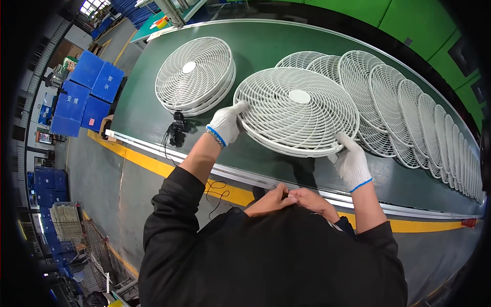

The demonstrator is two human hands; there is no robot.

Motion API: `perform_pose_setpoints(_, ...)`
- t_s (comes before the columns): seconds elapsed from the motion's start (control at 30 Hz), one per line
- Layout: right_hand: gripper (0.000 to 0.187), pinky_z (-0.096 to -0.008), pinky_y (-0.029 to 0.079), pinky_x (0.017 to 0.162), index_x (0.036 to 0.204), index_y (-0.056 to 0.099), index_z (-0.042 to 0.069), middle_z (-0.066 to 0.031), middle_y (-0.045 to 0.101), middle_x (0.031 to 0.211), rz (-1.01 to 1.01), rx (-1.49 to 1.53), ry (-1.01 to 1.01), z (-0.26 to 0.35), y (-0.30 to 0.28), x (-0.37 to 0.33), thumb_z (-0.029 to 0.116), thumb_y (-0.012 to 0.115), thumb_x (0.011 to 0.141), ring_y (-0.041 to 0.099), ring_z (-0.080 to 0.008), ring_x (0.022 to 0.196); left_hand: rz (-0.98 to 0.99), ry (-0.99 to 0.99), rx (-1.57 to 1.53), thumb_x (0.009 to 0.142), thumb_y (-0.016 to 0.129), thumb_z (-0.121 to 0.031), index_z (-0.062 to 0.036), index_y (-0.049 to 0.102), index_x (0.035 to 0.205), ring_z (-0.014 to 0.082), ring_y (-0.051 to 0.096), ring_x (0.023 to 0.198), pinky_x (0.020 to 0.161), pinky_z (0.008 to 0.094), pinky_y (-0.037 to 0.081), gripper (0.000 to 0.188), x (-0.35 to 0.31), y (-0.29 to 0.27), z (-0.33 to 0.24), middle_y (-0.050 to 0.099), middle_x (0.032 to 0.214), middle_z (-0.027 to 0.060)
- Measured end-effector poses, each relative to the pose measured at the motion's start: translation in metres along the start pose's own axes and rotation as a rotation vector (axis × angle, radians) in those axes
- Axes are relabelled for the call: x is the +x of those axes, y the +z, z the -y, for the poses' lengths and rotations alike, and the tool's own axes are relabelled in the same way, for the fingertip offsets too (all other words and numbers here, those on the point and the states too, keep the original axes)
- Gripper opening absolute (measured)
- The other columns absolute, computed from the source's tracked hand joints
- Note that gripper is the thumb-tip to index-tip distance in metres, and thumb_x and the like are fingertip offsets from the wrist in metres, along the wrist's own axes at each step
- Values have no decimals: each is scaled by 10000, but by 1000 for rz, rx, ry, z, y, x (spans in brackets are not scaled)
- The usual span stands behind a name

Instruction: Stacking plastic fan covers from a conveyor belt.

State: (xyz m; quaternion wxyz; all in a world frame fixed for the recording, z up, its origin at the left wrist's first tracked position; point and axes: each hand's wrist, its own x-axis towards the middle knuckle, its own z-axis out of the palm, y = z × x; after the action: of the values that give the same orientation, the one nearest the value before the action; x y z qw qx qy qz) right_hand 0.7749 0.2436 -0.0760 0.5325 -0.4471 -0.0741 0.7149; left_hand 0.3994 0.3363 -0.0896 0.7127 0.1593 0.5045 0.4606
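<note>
A round white fan grille with spiral ribs and a plain centre disc is tilted above the green work surface. A second rim shows under its near edge, so it may be more than one piece. My left hand, in a white glove with a blue cuff, grips the grille's left edge. Gloved likewise, my right hand holds the near right edge, thumb on top. The fingers beneath the rim are partly hidden. A stack of similar grilles lies left of the held one.
Overlapping grilles run along the right side. A small black device with cables sits near the left stack. Two bare hands, apparently another person's, meet at the table's near edge. Blue boxes stand on the floor at left.
</note>
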Motion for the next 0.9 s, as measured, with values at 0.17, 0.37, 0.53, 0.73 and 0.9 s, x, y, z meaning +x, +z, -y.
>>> perform_pose_setpoints(0.17,266,-402,660,839,1291,637,29,-103,737,1213,-66,-46,-49,-2,0,1,132,632,1046,748,-244,1040,53,-91,-55,1082,644,-219,0,661,1289,263,726,1072,939,466,617,302,-17,9,-8,732,1208,128)
perform_pose_setpoints(0.37,237,-387,672,819,1264,641,27,-109,731,1189,-123,46,-70,-7,10,-1,110,633,1042,746,-245,1023,267,-92,-95,1125,556,-325,-23,641,1325,237,708,1055,883,414,621,372,-48,6,-9,722,1221,114)
perform_pose_setpoints(0.53,242,-396,670,851,1281,633,28,-117,721,1226,-95,70,-31,-12,1,1,103,613,1051,742,-255,1050,341,-30,-122,1126,553,-321,-21,626,1297,219,702,1020,841,388,621,353,-60,-3,-8,721,1160,108)
perform_pose_setpoints(0.73,260,-395,657,870,1304,634,45,-92,727,1244,-146,119,3,-19,1,-2,127,633,1057,737,-239,1075,341,27,-45,1082,632,-242,-9,618,1224,201,708,900,797,379,625,272,-54,-6,0,721,1077,114)
perform_pose_setpoints(0.9,237,-354,622,879,1265,660,69,-60,725,1221,-191,121,95,-34,23,-28,131,687,1037,709,-201,1082,229,-8,91,1065,601,-188,-6,668,1170,165,713,785,756,341,620,221,-61,11,8,739,974,92)
